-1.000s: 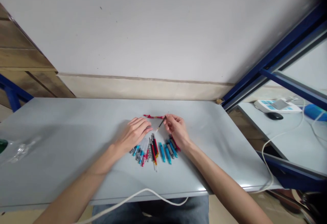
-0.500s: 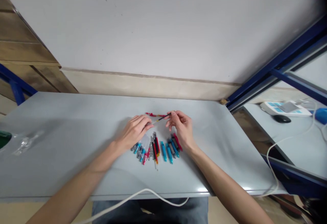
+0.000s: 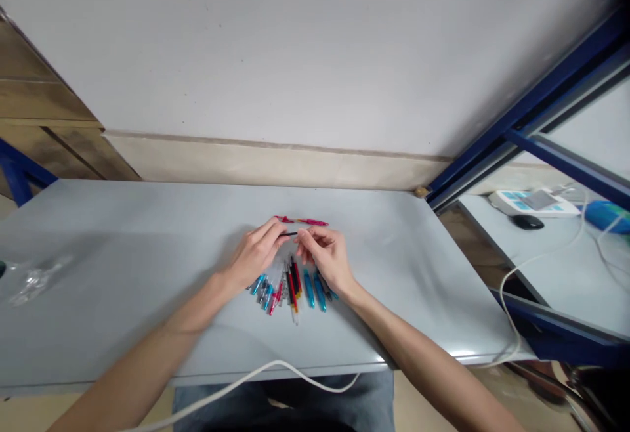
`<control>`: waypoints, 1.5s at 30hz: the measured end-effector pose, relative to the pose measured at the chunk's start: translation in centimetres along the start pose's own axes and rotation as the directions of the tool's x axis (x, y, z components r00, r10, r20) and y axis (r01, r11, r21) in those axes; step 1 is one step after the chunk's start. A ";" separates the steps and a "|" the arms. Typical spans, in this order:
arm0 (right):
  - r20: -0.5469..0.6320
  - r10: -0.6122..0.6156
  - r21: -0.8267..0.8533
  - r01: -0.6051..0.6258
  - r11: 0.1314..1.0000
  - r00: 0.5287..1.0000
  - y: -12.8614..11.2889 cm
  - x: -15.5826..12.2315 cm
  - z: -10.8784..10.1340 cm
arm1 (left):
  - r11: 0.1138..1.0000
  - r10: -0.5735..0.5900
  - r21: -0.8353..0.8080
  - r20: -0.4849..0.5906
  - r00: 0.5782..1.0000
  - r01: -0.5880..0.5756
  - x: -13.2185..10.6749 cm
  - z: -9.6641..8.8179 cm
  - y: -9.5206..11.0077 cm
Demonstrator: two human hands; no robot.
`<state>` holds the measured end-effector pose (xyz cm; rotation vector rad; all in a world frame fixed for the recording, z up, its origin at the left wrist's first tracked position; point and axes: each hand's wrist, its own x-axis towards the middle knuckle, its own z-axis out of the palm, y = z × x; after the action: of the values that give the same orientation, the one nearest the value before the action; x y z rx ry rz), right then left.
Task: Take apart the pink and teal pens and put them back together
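Observation:
My left hand (image 3: 256,255) and my right hand (image 3: 325,255) meet over a grey table (image 3: 147,255), fingertips pinched on a thin dark pen refill (image 3: 288,234) held level between them. Below the hands lies a fan of pen parts (image 3: 290,284): blue, red, black and clear barrels and refills, several in all. A red pen (image 3: 302,221) lies flat just beyond the fingers, apart from them.
A white cable (image 3: 275,373) curls along the table's near edge. Crumpled clear plastic (image 3: 34,278) sits far left. A blue metal frame (image 3: 522,117) borders the right side; beyond it stands another table with a black mouse (image 3: 526,222) and a white device (image 3: 534,202).
My right hand moved left toward my left hand. The refill, tilted upward earlier, now lies level between both hands' fingertips.

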<state>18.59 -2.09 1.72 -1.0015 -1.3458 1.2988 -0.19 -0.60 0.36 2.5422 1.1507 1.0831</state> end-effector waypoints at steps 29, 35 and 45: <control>0.731 0.001 -0.538 0.575 0.616 0.682 -0.5 -0.6 -1.5 | 0.993 -0.112 -0.026 -0.025 0.993 0.111 -0.4 0.0 -1.8; 0.721 0.007 -0.565 0.581 0.586 0.693 -0.7 -0.7 -1.5 | 0.992 -0.123 -0.029 -0.007 0.992 0.122 -0.4 0.2 -1.9; 0.775 -0.008 -0.454 0.566 0.688 0.632 -0.8 -0.6 -1.7 | 0.993 -0.118 -0.008 0.015 0.993 0.118 -0.4 0.0 -1.7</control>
<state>20.45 -2.45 2.36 -0.6090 -2.6454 0.9414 -1.35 0.28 -0.49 2.4363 1.2710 1.0377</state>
